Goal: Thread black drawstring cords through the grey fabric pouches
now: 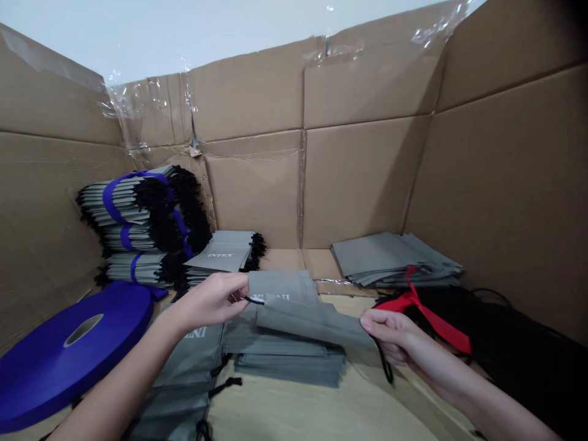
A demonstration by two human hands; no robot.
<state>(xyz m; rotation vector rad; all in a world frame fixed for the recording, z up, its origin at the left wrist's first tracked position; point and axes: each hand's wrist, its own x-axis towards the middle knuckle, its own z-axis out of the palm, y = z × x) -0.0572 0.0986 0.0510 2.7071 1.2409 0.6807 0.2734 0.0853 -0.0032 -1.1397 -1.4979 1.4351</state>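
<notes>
A flat grey drawstring bag (303,318) is stretched between my two hands, above a stack of grey bags (289,367). My left hand (225,300) is closed in a pinch on a thin black cord (253,301) at the bag's left corner. A small shiny bit shows at those fingertips, too small to name. My right hand (388,334) pinches the bag's right end between thumb and fingers. A loop of black cord (383,361) hangs below that hand. Finished-looking grey bags with knotted black cords (179,373) lie overlapped under my left forearm.
A large blue strap roll (114,312) lies at left. Behind it stand bundles of bags (124,202) tied in blue strap. More bags (215,254) sit mid-back, and grey pieces (390,257) back right. Black cords (519,355) with a red tie (441,324) lie right. Cardboard walls (257,184) enclose the table.
</notes>
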